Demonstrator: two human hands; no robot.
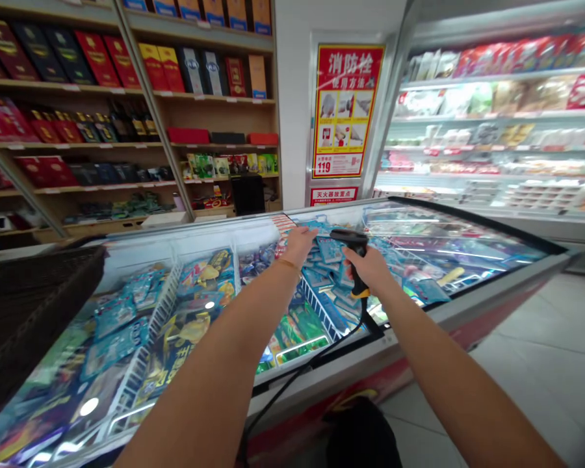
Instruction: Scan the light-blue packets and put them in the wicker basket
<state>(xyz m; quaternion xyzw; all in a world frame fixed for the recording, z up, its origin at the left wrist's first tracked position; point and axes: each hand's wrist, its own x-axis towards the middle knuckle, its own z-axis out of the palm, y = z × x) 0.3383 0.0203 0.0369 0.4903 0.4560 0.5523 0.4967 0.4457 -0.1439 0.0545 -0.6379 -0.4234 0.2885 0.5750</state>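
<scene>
In my right hand (368, 266) is a black barcode scanner (353, 242) with a yellow-orange end on its grip, its head pointing left. My left hand (301, 244) is closed above the freezer's contents, left of the scanner; what its fingers hold is hidden. A red-and-white striped surface (283, 224) shows just behind and left of that hand. Below both hands, blue packets (329, 250) lie heaped inside the chest freezer (205, 227). Green packets (299, 325) fill a wire basket nearer to me. The scanner's black cable (292, 377) hangs down over the front edge.
A dark woven basket (39, 299) rests on the freezer's left side. White wire dividers (316, 309) separate the packets. Glass (448, 234) covers the right part. Wooden shelves (214, 97) with boxes stand behind; a lit display fridge (487, 117) is at right.
</scene>
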